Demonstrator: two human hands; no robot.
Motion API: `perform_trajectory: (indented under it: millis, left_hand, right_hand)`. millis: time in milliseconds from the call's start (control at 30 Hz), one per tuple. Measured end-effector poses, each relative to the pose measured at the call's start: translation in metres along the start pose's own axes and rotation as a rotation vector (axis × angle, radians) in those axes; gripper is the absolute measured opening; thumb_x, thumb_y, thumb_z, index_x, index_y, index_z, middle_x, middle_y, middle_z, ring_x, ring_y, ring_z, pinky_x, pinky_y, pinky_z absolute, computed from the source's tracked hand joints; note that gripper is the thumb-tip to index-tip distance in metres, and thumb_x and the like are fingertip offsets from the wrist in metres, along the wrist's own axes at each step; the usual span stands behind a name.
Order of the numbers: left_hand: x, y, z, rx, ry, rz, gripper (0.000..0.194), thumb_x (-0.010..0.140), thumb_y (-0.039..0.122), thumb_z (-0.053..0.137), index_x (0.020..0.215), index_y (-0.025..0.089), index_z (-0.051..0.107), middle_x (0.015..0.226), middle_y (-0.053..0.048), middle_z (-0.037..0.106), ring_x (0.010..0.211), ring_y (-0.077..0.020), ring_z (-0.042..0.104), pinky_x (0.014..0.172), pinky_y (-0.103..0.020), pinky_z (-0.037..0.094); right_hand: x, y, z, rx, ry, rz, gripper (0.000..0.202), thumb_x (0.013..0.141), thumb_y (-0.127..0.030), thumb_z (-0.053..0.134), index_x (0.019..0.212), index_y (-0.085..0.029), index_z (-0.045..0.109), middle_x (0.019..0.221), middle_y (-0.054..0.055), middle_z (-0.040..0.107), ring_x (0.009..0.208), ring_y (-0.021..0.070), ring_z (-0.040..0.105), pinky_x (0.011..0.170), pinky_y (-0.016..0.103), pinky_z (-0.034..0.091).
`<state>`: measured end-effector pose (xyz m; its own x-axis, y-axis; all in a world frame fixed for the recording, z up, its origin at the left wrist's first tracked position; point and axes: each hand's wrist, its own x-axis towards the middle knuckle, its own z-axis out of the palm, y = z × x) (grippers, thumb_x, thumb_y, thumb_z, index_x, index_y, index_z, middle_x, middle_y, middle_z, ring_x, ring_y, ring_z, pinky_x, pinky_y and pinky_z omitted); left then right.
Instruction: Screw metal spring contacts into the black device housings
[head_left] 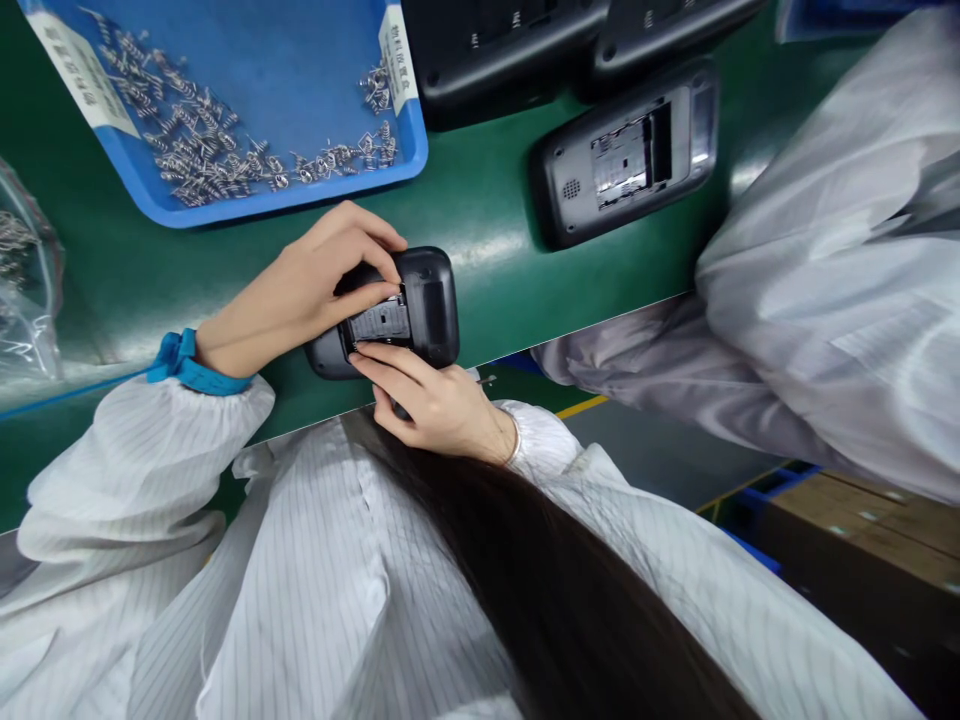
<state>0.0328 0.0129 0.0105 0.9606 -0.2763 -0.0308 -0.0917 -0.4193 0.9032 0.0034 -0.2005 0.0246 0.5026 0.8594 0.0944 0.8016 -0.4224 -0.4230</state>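
A black plastic device housing point(437, 310) lies back-up near the table's front edge, its battery compartment point(382, 318) uncovered. My left hand point(322, 265), with a blue strap at the wrist, comes in from the left over the housing. Its thumb and index finger pinch at the compartment's far edge, where a small metal glint shows; whatever they hold is mostly hidden. My right hand point(439, 405) grips the near side of the housing, fingertips at the compartment's near corner. Beyond my hands, a blue tray point(277, 195) holds many small metal battery springs point(199, 140).
Another black housing point(555, 205) with an open compartment lies to the right. More dark housings point(510, 70) are at the back. A clear bag point(30, 290) of metal parts sits at the left. Another person's pale sleeve point(840, 200) reaches the table at the right.
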Motion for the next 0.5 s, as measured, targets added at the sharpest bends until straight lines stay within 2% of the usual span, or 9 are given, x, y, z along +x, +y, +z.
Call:
perform_trajectory:
  millis: [133,267,400,500]
  left_hand:
    - [0.002,0.001,-0.004,0.041,-0.014,0.025,0.013,0.088,0.035,0.065,0.094,0.024,0.068,0.124,-0.006,0.06,0.124,-0.0287,0.054,0.108,-0.046,0.047]
    - [0.004,0.002,-0.005,0.068,0.003,0.03,0.012,0.085,0.034,0.068,0.092,0.024,0.066,0.122,-0.006,0.061,0.12,-0.0281,0.057,0.104,-0.044,0.05]
    - [0.005,0.002,0.002,0.051,0.051,-0.027,0.031,0.082,0.036,0.072,0.11,0.025,0.064,0.126,-0.006,0.061,0.12,-0.0274,0.059,0.101,-0.04,0.051]
    - [0.006,0.006,0.015,0.068,0.081,-0.083,0.04,0.082,0.037,0.071,0.12,0.026,0.064,0.122,-0.004,0.064,0.124,-0.0297,0.057,0.107,-0.042,0.046]
  right_hand:
    - [0.0,0.001,-0.002,0.009,0.057,-0.022,0.038,0.097,-0.024,0.039,0.124,-0.013,0.064,0.129,0.004,0.065,0.11,0.0087,0.065,0.063,0.018,0.054]
    - [-0.001,0.0,0.0,0.025,0.028,0.003,0.038,0.098,-0.026,0.039,0.125,-0.014,0.064,0.13,0.004,0.064,0.11,0.0088,0.065,0.063,0.018,0.054]
    - [0.003,0.001,0.002,0.053,0.011,0.003,0.039,0.099,-0.025,0.038,0.126,-0.013,0.063,0.132,0.006,0.063,0.112,0.0104,0.064,0.065,0.018,0.056]
    - [0.003,0.008,-0.019,0.109,-0.03,-0.065,0.036,0.1,-0.028,0.04,0.122,-0.014,0.065,0.129,0.006,0.064,0.112,0.0122,0.064,0.067,0.019,0.057]
